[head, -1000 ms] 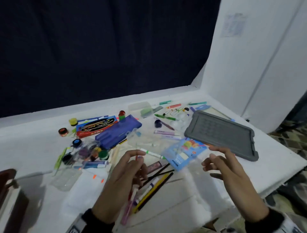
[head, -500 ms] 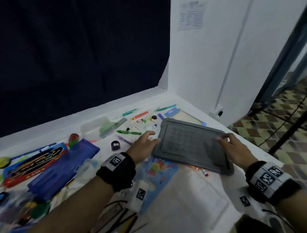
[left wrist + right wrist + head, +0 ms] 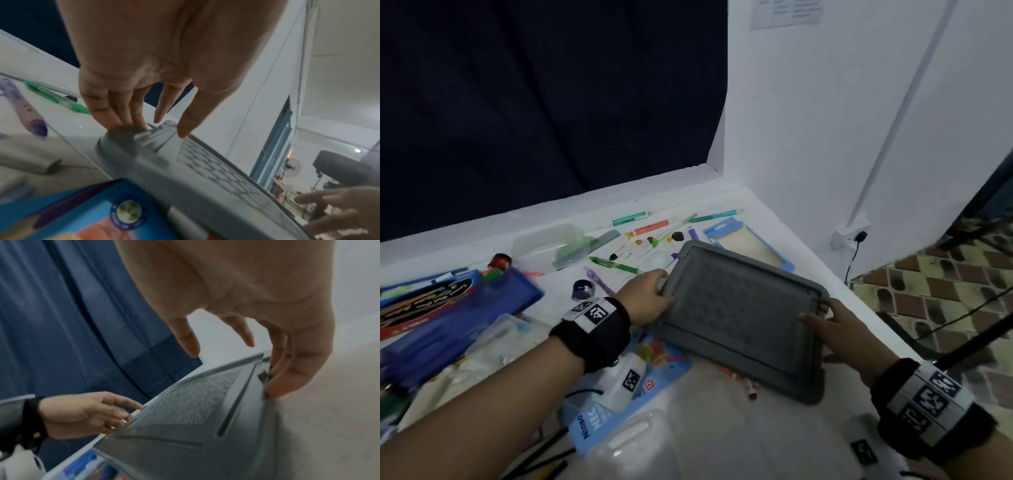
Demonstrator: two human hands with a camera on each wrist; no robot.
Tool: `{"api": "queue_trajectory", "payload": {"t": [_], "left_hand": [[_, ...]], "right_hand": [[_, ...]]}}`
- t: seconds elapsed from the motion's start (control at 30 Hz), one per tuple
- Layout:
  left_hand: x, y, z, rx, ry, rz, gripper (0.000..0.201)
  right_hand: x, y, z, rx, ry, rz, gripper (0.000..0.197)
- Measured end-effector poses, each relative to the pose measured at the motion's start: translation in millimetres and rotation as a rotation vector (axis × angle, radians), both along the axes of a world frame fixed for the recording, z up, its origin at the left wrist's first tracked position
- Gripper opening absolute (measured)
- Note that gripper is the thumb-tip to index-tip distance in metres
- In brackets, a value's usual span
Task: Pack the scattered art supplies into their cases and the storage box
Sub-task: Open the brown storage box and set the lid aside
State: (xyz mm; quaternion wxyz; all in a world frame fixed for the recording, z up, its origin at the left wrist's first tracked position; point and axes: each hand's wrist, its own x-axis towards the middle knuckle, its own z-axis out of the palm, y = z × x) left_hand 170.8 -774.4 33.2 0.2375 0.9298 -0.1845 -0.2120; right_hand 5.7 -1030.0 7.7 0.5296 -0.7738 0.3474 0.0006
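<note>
A white worktop (image 3: 688, 428) before a dark curtain is strewn with loose supplies, so packing looks barely begun. From the left: a blue case (image 3: 458, 329), a clear tub (image 3: 544, 246), pens (image 3: 650, 228) unpacked. The left hand (image 3: 645, 298) and right hand (image 3: 842, 329) each grip an end of the grey lid (image 3: 743, 315), mid-worktop.

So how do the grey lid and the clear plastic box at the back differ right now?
The grey lid is opaque, flat and patterned; the clear plastic box is see-through and deeper. The lid is held at opposite edges by the left hand and right hand; the box sits untouched on the table. The lid looks larger. Both are rounded rectangles.
</note>
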Motion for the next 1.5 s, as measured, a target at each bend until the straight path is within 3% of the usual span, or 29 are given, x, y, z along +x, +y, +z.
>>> {"api": "queue_trajectory", "payload": {"t": [0.17, 0.27, 0.37, 0.5, 0.6, 0.8, 0.93, 1.03, 1.1, 1.17, 1.3, 1.43, 1.5], "left_hand": [[-7, 13, 11, -0.24, -0.028, 0.118, 0.042], [-16, 37, 20, -0.443, -0.017, 0.215, 0.04], [-29, 67, 19, -0.615, -0.002, 0.336, 0.043], [-53, 113, 17, -0.795, -0.073, 0.571, 0.047], [-80, 148, 17, -0.818, -0.163, 0.681, 0.047], [-125, 224, 37, -0.964, -0.246, 0.8, 0.026], [-151, 286, 60, -0.948, -0.339, 0.894, 0.044], [-167, 345, 74, -0.954, -0.248, 0.883, 0.072], [-176, 382, 86, -1.061, -0.174, 0.882, 0.078], [-184, 421, 97, -1.121, -0.131, 0.86, 0.077], [-189, 486, 101, -1.001, -0.208, 0.631, 0.065], [-186, 525, 111, -1.124, -0.353, 0.716, 0.061], [-184, 541, 122, -1.089, -0.395, 0.691, 0.052]], "right_hand": [[8, -17, -5, 0.314, -0.088, -0.118, 0.029], [19, -20, 4, 0.379, -0.158, -0.095, 0.003], [31, -10, 19, 0.466, -0.245, 0.068, 0.021], [54, 18, 29, 0.337, -0.315, 0.25, 0.028], [71, 49, 37, 0.307, -0.348, 0.373, 0.026], [85, 130, 65, 0.316, -0.428, 0.536, 0.016], [83, 193, 91, 0.366, -0.472, 0.6, 0.02], [77, 242, 106, 0.463, -0.526, 0.574, 0.033], [73, 275, 113, 0.501, -0.545, 0.596, 0.041], [69, 310, 117, 0.48, -0.56, 0.626, 0.042], [62, 382, 119, 0.335, -0.659, 0.633, 0.033], [60, 452, 120, 0.418, -0.718, 0.565, 0.017], [59, 483, 124, 0.456, -0.729, 0.527, 0.018]]}}
